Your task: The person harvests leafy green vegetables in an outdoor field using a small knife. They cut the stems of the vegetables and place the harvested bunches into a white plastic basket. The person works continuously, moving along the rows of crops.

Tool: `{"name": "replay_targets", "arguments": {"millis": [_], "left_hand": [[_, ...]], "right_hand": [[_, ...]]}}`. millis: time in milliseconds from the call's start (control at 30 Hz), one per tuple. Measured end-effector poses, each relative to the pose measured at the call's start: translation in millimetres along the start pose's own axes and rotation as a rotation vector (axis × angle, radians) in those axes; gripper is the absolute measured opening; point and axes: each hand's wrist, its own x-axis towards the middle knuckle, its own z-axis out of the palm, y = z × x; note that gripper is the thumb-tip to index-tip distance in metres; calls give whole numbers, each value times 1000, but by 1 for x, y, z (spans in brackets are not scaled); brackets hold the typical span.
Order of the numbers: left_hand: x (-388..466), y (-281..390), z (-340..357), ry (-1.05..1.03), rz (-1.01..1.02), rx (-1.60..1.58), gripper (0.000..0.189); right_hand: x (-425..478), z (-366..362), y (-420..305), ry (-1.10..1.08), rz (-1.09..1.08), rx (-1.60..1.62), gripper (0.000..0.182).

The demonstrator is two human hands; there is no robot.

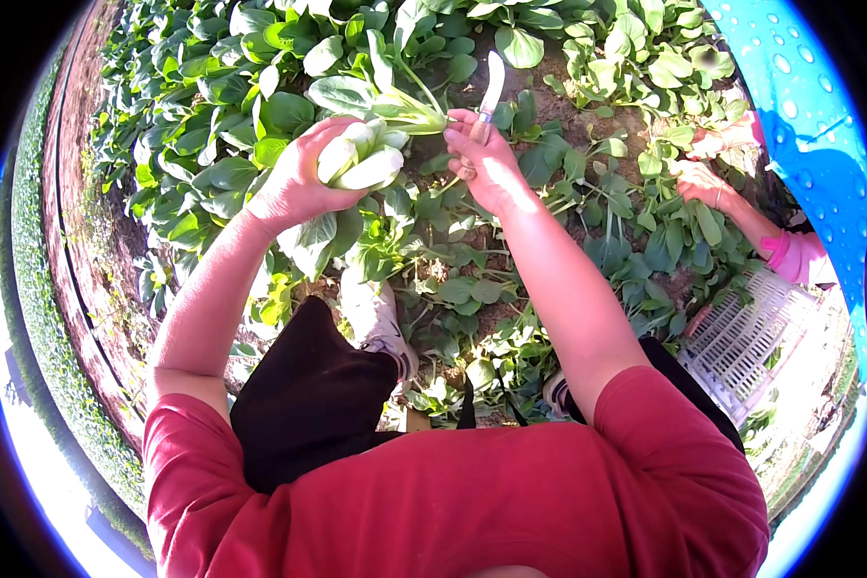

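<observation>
In my left hand (302,170) is a cluster of bok choy heads (365,155), their pale cut bases turned towards my right hand and the leaves hanging below my wrist. My right hand (485,155) grips the wooden handle of a small knife (493,85), its curved blade pointing up and away from me. Another bok choy (408,112) lies just beyond the cluster, its root end at the fingertips of my right hand. Whether those fingers pinch it, I cannot tell.
Bok choy plants (224,108) grow densely ahead and to the left. Loose leaves and bare soil (600,123) show between my shoes (379,318) and further out. At right, a co-worker's hands (701,180) reach into plants under a blue umbrella (802,94), near a white plastic crate (748,336).
</observation>
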Motion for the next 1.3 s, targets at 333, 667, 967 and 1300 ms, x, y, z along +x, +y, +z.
{"name": "replay_targets", "arguments": {"millis": [333,667,967,1300], "left_hand": [[-1,-23,0,8,-154,31,71],[3,39,-18,-138,110,-114,70],[17,52,18,-301,-89,-713,67],[16,52,35,-342,-185,-1198,48]], "right_hand": [[21,20,36,86,290,32,37],[-57,7,-74,-23,6,-270,20],[-94,19,-100,-25,114,194,20],[-104,23,-105,9,-293,-693,29]]}}
